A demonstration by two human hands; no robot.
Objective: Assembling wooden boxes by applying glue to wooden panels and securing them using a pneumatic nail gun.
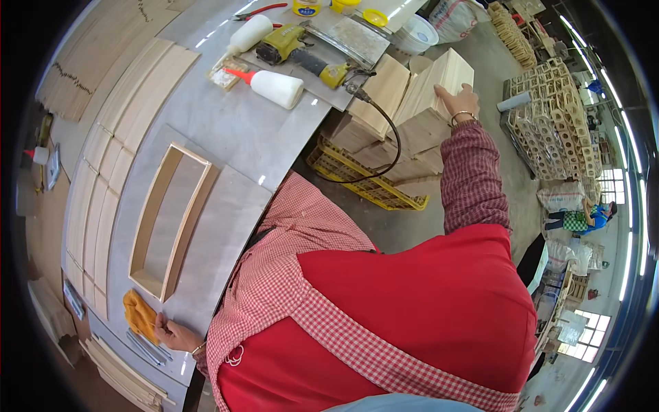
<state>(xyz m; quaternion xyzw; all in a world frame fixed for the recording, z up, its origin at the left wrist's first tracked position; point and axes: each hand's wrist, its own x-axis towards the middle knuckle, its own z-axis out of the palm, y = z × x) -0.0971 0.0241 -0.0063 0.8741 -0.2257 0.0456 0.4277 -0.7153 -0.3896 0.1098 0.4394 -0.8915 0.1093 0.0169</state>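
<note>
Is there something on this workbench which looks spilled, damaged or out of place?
No spill or damage is clear. Slightly untidy: the red-nozzled white bottle appears to lie on its side, rather than upright, and the orange cloth is crumpled near the left hand.

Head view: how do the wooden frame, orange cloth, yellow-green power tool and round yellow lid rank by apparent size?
Largest to smallest:
1. Wooden frame
2. Yellow-green power tool
3. Orange cloth
4. Round yellow lid

Grey floor (489,74), strip lights (626,266), apparently gridded windows (596,332)
</note>
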